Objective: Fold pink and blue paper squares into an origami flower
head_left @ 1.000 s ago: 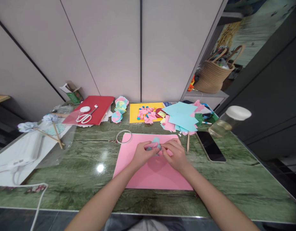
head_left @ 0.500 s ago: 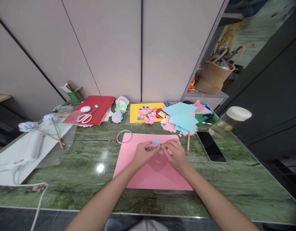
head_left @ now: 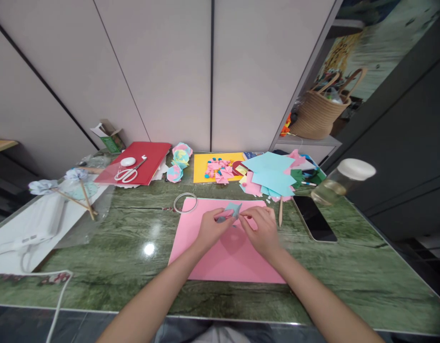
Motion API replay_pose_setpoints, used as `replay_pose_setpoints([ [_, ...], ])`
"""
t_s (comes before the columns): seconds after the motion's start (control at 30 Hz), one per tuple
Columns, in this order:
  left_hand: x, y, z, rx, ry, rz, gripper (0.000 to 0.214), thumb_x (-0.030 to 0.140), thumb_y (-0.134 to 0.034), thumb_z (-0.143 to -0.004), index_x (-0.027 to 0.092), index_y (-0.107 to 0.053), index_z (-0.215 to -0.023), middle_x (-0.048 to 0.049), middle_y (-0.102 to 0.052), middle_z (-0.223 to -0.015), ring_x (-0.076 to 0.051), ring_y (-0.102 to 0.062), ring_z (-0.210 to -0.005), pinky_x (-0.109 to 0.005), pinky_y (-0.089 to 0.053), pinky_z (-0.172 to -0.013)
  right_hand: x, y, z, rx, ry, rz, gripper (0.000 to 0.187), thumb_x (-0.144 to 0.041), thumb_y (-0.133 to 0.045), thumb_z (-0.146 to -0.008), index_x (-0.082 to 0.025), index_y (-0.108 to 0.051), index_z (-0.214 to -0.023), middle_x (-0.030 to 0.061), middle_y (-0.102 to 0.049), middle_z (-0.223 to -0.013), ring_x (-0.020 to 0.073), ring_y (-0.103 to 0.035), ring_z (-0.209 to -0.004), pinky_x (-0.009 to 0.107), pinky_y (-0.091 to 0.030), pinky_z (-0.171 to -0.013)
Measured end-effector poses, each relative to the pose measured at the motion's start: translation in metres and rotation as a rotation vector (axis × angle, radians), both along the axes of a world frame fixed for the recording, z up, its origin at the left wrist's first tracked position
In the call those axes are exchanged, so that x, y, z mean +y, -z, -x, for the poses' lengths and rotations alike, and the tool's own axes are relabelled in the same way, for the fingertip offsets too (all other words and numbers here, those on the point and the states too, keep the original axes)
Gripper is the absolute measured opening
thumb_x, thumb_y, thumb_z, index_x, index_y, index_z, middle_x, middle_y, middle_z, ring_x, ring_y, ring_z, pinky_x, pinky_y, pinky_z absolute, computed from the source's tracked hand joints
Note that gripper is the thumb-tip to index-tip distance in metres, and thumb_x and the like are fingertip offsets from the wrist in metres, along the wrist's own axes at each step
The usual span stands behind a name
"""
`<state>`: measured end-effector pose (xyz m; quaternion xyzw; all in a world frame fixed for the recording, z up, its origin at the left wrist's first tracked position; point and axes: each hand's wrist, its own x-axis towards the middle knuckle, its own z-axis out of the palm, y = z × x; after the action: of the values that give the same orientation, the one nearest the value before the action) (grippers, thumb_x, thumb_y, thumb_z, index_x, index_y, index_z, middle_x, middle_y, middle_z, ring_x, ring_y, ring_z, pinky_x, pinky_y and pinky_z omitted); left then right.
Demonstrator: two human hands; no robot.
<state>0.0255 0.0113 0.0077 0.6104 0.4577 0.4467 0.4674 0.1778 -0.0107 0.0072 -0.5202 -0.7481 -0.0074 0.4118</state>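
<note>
One origami (head_left: 233,209) between left hand (head_left: 210,229), right hand (head_left: 263,232)

A home craft corner, by the look of it, not a workshop. A green marbled table (head_left: 348,267) stands against plain pale cabinet panels (head_left: 163,71). Far along it lie loose coloured papers (head_left: 270,174), folded paper flowers (head_left: 179,162) and white scissors (head_left: 126,175) on a red folder (head_left: 152,159), with a pink sheet (head_left: 223,257) nearer. Household things sit at the right: a phone (head_left: 315,218), a lidded jar (head_left: 339,183) and, on a far shelf (head_left: 305,140), a woven basket (head_left: 322,114).
</note>
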Motion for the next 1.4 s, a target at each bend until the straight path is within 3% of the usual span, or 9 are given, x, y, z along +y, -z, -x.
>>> replay_pose_setpoints([
  [0.3,-0.005,0.002,-0.003,0.118,0.034,-0.083,0.018,0.029,-0.052,-0.072,0.014,-0.061,-0.066,-0.0018,-0.062,-0.065,-0.014,-0.054,-0.065,-0.023,-0.04,-0.06,0.0,0.0,-0.001,-0.044,0.013,0.017,0.008,-0.019,-0.048,-0.079,-0.019,-0.055,-0.075,0.0024,-0.061,-0.074,0.0161,-0.052,-0.073,0.033,-0.029,-0.075],
  [0.9,-0.006,0.004,-0.004,0.229,0.004,-0.132,0.012,0.025,-0.053,-0.069,0.016,-0.06,-0.065,-0.0004,-0.06,-0.064,-0.013,-0.052,-0.061,-0.022,-0.038,-0.057,0.001,0.0,0.0,-0.032,0.011,0.016,0.007,-0.017,-0.051,-0.073,-0.019,-0.052,-0.067,0.001,-0.058,-0.066,0.016,-0.05,-0.067,0.034,-0.029,-0.074],
  [1.13,0.002,0.002,0.001,-0.191,0.001,0.156,0.017,0.029,-0.062,-0.063,0.013,-0.056,-0.063,0.0006,-0.055,-0.059,-0.012,-0.052,-0.057,-0.021,-0.04,-0.053,0.009,0.003,-0.002,0.404,-0.074,0.292,0.008,-0.017,-0.047,-0.072,-0.019,-0.048,-0.065,-0.0001,-0.053,-0.065,0.0149,-0.05,-0.065,0.028,-0.039,-0.063],
  [1.23,0.005,0.0,0.004,-0.347,0.026,0.298,0.021,0.03,-0.064,-0.062,0.011,-0.056,-0.068,-0.0008,-0.057,-0.059,-0.012,-0.054,-0.054,-0.023,-0.043,-0.052,0.013,0.004,-0.005,0.446,-0.081,0.318,0.009,-0.018,-0.045,-0.075,-0.018,-0.048,-0.066,-0.0001,-0.053,-0.064,0.0141,-0.05,-0.063,0.026,-0.041,-0.061],
  [1.4,0.007,0.0,0.004,-0.384,0.06,0.416,0.028,0.034,-0.067,-0.059,0.01,-0.061,-0.074,-0.0042,-0.062,-0.06,-0.013,-0.057,-0.051,-0.023,-0.044,-0.048,0.009,0.002,-0.004,0.447,-0.079,0.29,0.008,-0.017,-0.047,-0.074,-0.018,-0.05,-0.067,0.0002,-0.054,-0.067,0.0142,-0.051,-0.066,0.027,-0.041,-0.063],
])
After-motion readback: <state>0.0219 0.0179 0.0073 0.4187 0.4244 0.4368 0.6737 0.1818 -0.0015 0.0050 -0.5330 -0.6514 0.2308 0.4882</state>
